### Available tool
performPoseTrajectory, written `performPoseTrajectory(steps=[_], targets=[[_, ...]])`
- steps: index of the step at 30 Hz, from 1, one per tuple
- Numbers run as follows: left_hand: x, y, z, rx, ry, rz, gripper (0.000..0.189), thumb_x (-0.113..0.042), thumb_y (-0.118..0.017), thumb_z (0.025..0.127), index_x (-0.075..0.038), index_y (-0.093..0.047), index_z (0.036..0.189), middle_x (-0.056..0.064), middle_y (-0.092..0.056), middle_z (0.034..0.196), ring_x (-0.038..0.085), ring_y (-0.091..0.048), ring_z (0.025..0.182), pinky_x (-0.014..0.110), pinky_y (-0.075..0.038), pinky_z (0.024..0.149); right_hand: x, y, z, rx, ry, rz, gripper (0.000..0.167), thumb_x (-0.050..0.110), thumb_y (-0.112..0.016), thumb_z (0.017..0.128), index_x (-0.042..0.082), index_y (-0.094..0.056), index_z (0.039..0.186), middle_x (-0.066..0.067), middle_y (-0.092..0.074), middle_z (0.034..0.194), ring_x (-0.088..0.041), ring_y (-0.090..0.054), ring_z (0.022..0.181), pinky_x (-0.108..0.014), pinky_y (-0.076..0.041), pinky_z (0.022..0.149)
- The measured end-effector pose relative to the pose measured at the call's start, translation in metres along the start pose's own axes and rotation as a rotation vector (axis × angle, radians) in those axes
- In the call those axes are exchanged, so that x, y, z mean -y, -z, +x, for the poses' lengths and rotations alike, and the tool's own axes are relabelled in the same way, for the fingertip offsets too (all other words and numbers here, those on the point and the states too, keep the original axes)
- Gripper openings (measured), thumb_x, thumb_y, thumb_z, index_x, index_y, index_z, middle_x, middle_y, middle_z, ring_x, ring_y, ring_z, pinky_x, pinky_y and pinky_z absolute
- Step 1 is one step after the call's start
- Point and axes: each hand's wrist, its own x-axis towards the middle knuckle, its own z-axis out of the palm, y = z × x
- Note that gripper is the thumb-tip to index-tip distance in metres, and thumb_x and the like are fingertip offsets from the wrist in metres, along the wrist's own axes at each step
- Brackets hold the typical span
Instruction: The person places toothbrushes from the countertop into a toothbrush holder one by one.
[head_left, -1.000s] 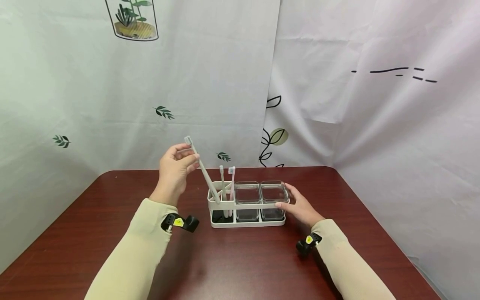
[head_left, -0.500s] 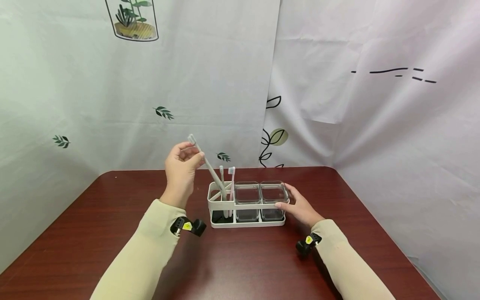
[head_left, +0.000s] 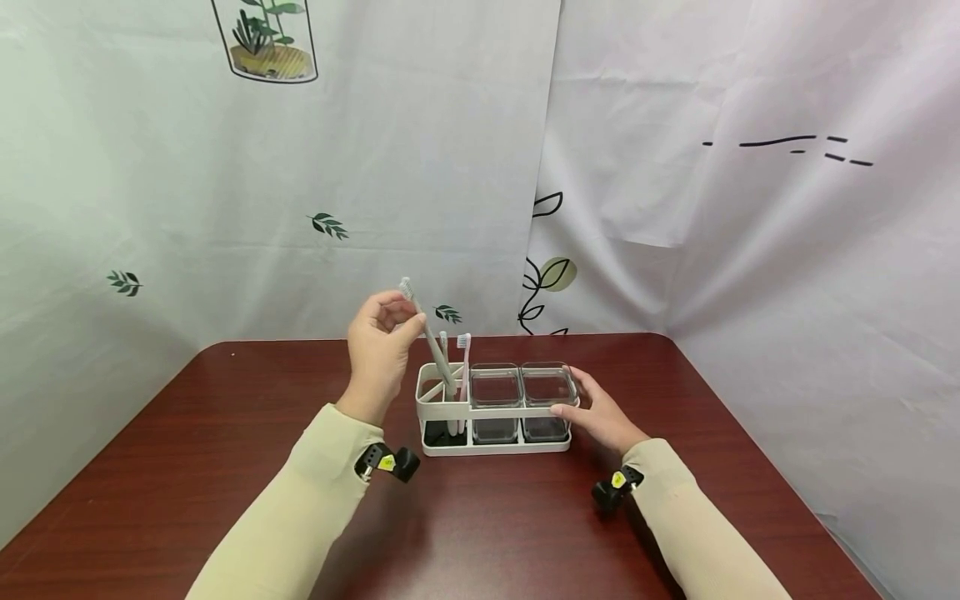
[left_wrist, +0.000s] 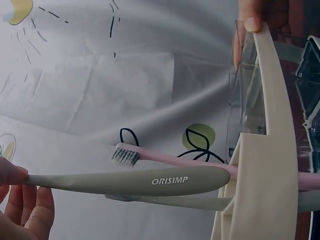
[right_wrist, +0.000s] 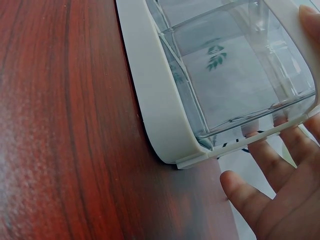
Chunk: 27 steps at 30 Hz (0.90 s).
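Observation:
My left hand (head_left: 382, 346) pinches a grey-green toothbrush (head_left: 435, 348) near its bristle end, bristles up and handle slanting down to the right. The handle, marked ORISIMP (left_wrist: 165, 180), reaches the top of a white toothbrush holder (head_left: 447, 411); I cannot tell whether its tip is inside a slot. A pink toothbrush (head_left: 465, 367) and another greenish toothbrush (head_left: 444, 346) stand in the holder's left section. My right hand (head_left: 603, 414) grips the holder's right end, thumb on the front rail and fingers behind the clear cup (right_wrist: 220, 65).
Two clear cups sit side by side in the holder, the left cup (head_left: 495, 387) next to the toothbrush section. Everything stands on a dark red wooden table (head_left: 480, 525). A white printed curtain (head_left: 420, 150) hangs behind and along the sides.
My left hand has moved right with the toothbrush, and slightly down lately. The brush stands more upright, its lower end shifted from the front left rim toward the other toothbrushes. My right hand stays put.

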Motion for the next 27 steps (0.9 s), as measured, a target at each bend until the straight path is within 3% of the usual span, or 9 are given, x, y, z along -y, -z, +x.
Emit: performPoseTrajectory(steps=[7,13,21,27], targets=[[0.007,-0.005,-0.006,0.062,-0.041,0.112,0.027,0.013,-0.066,0.08,0.007,-0.059,0.106,0.02,-0.061,0.096,0.009,-0.061,0.084,0.016,-0.051,0.07,0.002,0.0,-0.001,0.005,0.001,0.017,0.083,0.024,-0.071,0.088,0.01,-0.021,0.152,-0.021,-0.037,0.148,-0.037,-0.043,0.131,-0.051,-0.04,0.104],[0.012,-0.007,-0.013,0.122,-0.049,0.168,0.026,0.01,-0.065,0.083,0.005,-0.06,0.108,0.014,-0.062,0.096,0.016,-0.062,0.089,0.017,-0.05,0.071,0.002,0.0,0.0,0.011,0.02,0.018,0.082,0.022,-0.071,0.088,0.008,-0.02,0.152,-0.024,-0.037,0.147,-0.038,-0.043,0.13,-0.051,-0.04,0.104],[0.02,-0.01,-0.022,0.184,-0.071,0.215,0.025,0.008,-0.065,0.083,0.005,-0.061,0.108,0.021,-0.062,0.098,0.018,-0.06,0.089,0.016,-0.047,0.074,0.0,0.001,0.0,0.006,0.011,0.014,0.082,0.022,-0.071,0.088,0.008,-0.021,0.151,-0.024,-0.038,0.146,-0.039,-0.042,0.131,-0.051,-0.039,0.104],[0.026,-0.011,-0.028,0.211,-0.053,0.254,0.024,0.007,-0.065,0.084,0.003,-0.062,0.107,0.017,-0.063,0.096,0.021,-0.061,0.089,0.016,-0.047,0.072,0.001,0.0,0.001,0.003,0.01,0.001,0.081,0.022,-0.072,0.087,0.008,-0.023,0.151,-0.023,-0.04,0.144,-0.037,-0.045,0.128,-0.049,-0.043,0.102]])
